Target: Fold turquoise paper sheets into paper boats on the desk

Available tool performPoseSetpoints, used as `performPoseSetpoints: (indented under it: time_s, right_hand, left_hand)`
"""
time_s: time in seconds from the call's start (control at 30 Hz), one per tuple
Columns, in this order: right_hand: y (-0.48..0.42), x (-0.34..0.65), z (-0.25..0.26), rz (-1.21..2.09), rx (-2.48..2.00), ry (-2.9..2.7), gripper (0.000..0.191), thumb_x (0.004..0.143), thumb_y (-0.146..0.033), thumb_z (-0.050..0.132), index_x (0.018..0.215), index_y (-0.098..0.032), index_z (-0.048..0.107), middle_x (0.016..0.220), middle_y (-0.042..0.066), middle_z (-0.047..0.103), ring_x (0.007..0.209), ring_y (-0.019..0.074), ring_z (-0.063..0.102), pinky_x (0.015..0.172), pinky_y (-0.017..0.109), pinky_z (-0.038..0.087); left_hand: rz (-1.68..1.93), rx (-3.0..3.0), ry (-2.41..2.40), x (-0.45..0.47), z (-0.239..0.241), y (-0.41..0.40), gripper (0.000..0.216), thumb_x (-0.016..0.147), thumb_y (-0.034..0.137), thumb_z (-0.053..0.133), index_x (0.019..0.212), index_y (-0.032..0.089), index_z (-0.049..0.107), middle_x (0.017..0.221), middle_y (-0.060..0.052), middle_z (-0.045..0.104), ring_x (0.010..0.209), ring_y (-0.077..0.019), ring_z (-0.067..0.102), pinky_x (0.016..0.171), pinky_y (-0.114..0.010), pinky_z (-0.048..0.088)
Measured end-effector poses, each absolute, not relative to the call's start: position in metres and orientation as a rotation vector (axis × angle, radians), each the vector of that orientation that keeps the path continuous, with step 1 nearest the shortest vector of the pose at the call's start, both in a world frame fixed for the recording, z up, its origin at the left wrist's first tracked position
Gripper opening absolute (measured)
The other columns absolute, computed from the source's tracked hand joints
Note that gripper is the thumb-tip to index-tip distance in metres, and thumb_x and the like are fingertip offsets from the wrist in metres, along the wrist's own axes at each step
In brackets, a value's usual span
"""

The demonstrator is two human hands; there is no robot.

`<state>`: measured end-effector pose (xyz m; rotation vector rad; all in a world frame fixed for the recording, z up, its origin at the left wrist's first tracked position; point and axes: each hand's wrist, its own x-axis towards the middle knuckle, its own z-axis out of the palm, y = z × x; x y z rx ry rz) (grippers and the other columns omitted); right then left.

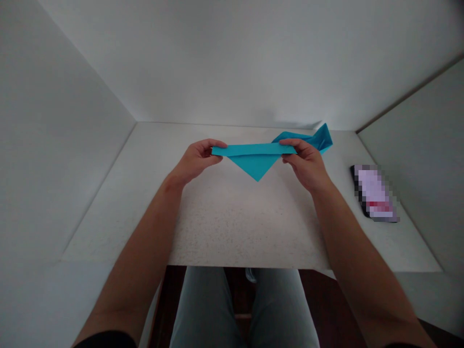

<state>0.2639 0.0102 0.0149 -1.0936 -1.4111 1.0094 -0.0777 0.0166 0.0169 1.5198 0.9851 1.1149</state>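
Observation:
Between my hands is a folded blue paper [256, 162], a flat band along its top and a triangular point hanging downward. My left hand [197, 158] pinches the band's left end, thumb below and fingers above. At the other end my right hand [307, 162] grips the band the same way. Behind the right hand, a second folded blue paper piece [322, 137] lies on the table near the wall, partly hidden by the hand and the held sheet.
A white table [250, 227] runs under my arms, with walls at the back and both sides. A phone [375, 193], its screen blurred out, lies near the right edge. My legs show below the table's front edge.

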Motion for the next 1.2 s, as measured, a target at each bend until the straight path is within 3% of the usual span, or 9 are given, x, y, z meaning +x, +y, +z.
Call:
performPoseSetpoints:
  time_s: [0.2,0.4,0.5,0.7,0.87,1.1,1.2]
  right_hand:
    - [0.013,0.265,0.011,0.932,-1.107,-1.431,0.025,0.077,-0.040,0.094,0.093,-0.029,0.078,0.081,-0.003,0.070,0.067,0.0145,0.058,0.058,0.028,0.050]
    - [0.013,0.265,0.011,0.936,-1.099,-1.436,0.052,0.076,-0.064,0.098,0.079,-0.027,0.060,0.071,-0.005,0.062,0.059,0.0121,0.052,0.054,0.027,0.047]
    - [0.012,0.263,0.011,0.975,-1.103,-1.444,0.058,0.077,-0.068,0.096,0.078,-0.028,0.054,0.072,-0.003,0.065,0.059,0.0131,0.055,0.055,0.029,0.049]
    - [0.014,0.261,0.010,0.964,-1.077,-1.384,0.056,0.073,-0.067,0.098,0.091,-0.030,0.060,0.070,-0.007,0.062,0.059,0.0139,0.063,0.054,0.028,0.055]
    - [0.012,0.262,0.012,0.971,-1.105,-1.363,0.047,0.081,-0.065,0.092,0.101,-0.031,0.065,0.074,-0.006,0.067,0.054,0.0125,0.065,0.053,0.027,0.057]
    - [0.012,0.263,0.012,0.994,-1.124,-1.337,0.027,0.085,-0.046,0.087,0.098,-0.028,0.073,0.072,-0.005,0.066,0.056,0.0139,0.068,0.058,0.030,0.062]
    - [0.011,0.263,0.013,0.976,-1.127,-1.364,0.029,0.084,-0.045,0.088,0.104,-0.029,0.075,0.078,-0.004,0.070,0.059,0.0148,0.069,0.059,0.032,0.062]
  left_hand:
    - [1.171,1.507,1.038,-0.079,0.010,0.021,0.033,0.078,0.046,0.094,0.097,0.022,0.081,0.074,0.000,0.070,0.068,-0.0129,0.063,0.063,-0.026,0.050]
    - [1.223,1.481,1.082,-0.078,0.005,0.025,0.046,0.077,0.060,0.094,0.081,0.021,0.070,0.076,-0.001,0.072,0.071,-0.0139,0.067,0.069,-0.028,0.056]
    - [1.228,1.478,1.119,-0.078,0.004,0.027,0.050,0.078,0.061,0.093,0.074,0.021,0.062,0.072,0.000,0.069,0.067,-0.0131,0.066,0.068,-0.028,0.056]
    - [1.268,1.474,1.078,-0.075,0.003,0.028,0.046,0.077,0.053,0.094,0.083,0.022,0.061,0.075,0.002,0.069,0.065,-0.0114,0.067,0.064,-0.026,0.058]
    - [1.280,1.469,1.007,-0.069,0.003,0.025,0.052,0.080,0.060,0.093,0.098,0.024,0.060,0.078,0.004,0.071,0.063,-0.0115,0.069,0.060,-0.025,0.060]
    - [1.265,1.509,0.971,-0.069,0.008,0.023,0.049,0.077,0.058,0.095,0.096,0.021,0.070,0.084,-0.001,0.077,0.058,-0.0097,0.066,0.059,-0.025,0.059]
    - [1.233,1.542,1.026,-0.071,0.010,0.022,0.045,0.075,0.056,0.096,0.094,0.020,0.076,0.083,-0.003,0.078,0.061,-0.0115,0.068,0.059,-0.026,0.058]
